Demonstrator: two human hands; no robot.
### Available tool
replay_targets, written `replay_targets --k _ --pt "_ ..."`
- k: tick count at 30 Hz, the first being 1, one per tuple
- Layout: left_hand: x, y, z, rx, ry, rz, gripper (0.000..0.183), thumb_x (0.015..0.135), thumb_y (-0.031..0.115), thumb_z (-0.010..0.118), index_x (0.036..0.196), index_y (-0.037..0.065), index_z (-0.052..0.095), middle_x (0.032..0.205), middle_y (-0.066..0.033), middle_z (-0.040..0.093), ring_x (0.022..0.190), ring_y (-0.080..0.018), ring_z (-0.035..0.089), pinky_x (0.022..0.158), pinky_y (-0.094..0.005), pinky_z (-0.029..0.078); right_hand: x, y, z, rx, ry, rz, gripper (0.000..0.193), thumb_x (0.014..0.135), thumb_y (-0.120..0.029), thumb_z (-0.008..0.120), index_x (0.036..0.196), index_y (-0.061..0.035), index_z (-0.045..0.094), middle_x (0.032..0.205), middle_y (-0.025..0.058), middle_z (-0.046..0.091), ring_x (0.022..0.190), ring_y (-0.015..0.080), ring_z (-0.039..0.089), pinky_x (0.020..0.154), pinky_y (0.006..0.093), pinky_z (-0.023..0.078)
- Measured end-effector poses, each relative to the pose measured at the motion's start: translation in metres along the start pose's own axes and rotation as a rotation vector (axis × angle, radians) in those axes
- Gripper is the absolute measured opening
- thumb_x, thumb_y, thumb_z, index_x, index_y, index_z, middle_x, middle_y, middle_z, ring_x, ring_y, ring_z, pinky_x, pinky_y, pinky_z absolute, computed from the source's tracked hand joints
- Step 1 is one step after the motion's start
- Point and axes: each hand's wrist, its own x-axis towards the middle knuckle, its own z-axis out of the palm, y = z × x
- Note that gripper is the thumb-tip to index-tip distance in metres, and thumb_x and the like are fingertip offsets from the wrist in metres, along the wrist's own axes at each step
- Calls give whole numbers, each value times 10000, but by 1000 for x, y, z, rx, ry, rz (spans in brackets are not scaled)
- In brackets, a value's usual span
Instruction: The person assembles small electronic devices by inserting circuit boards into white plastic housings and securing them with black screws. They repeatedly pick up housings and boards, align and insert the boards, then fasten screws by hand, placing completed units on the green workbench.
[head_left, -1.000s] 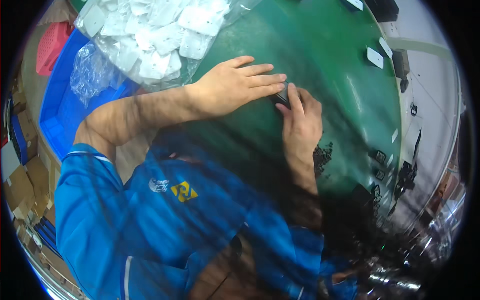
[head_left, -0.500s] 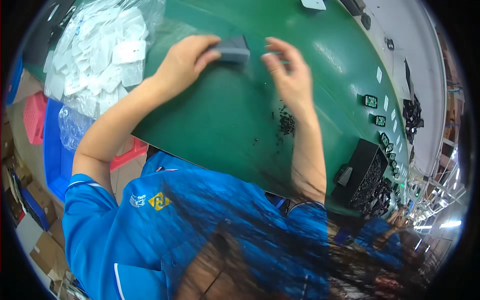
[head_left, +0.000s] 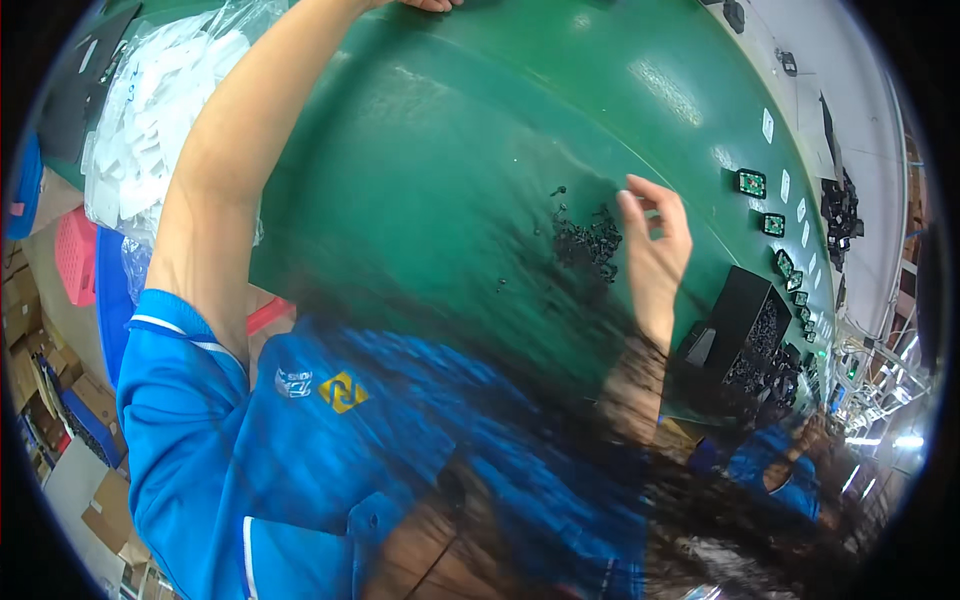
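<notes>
My left arm stretches far forward, and my left hand point(head_left: 432, 4) is mostly cut off by the top edge, with only a few fingertips showing. A sliver of something dark point(head_left: 482, 3) lies at the edge beside those fingertips; whether they hold it cannot be made out. My right hand point(head_left: 656, 235) is just right of a loose pile of small black parts point(head_left: 590, 243) on the green tabletop point(head_left: 420, 190). Its fingers are loosely bent, apart from the thumb, with nothing visible in them. Blurred strands of hair partly cover the pile and my right forearm.
A clear bag of white plastic pieces point(head_left: 165, 110) lies at left. At right stand a black bin of small black parts point(head_left: 745, 325) and a curved row of small green circuit boards in black housings point(head_left: 750, 183). A pink stool point(head_left: 76, 256) and blue tub point(head_left: 112, 300) stand below left.
My left hand has gone forward to the top edge; the dark grey box it held is no longer plainly visible. My right hand has moved nearer and rightward, beside the black parts.
</notes>
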Motion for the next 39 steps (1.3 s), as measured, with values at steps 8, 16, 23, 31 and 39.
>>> replay_targets --k 8,16,23,31,39 --pt "-4 7 4 268 83 -28 209 855 182 536 844 13 658 682 -95 667 502 -170 624 452 -261 498 3 -27 34 -325 -262 -452 164 773 -46 653 932 -42 619 913 83 563 841 266 547 713 363 477" --pt "-15 29 11 708 149 91 270 749 257 597 806 9 688 640 -74 649 506 -174 589 480 -318 483 -2 -37 35 -639 -365 -597 202 705 44 521 901 7 549 892 129 513 844 299 522 686 374 492" --pt "-23 30 24 778 666 179 582 781 406 697 1134 8 462 1036 -186 642 951 -319 647 774 -438 508 2 -41 42 -726 -418 -661 178 740 46 533 915 15 545 908 142 522 887 314 522 708 384 479" --pt "-219 19 14 748 512 862 204 875 241 598 929 49 553 897 -124 568 788 -298 610 686 -400 504 -9 -26 34 -517 -283 -378 139 818 -3 590 951 0 551 856 112 533 707 236 543 638 347 462" --pt "-310 -91 -81 1092 842 480 211 765 45 556 976 46 566 942 -98 573 923 -293 577 738 -373 503 -8 -48 36 -12 -271 -144 76 846 -2 599 922 3 600 834 53 574 678 126 543 637 254 456"
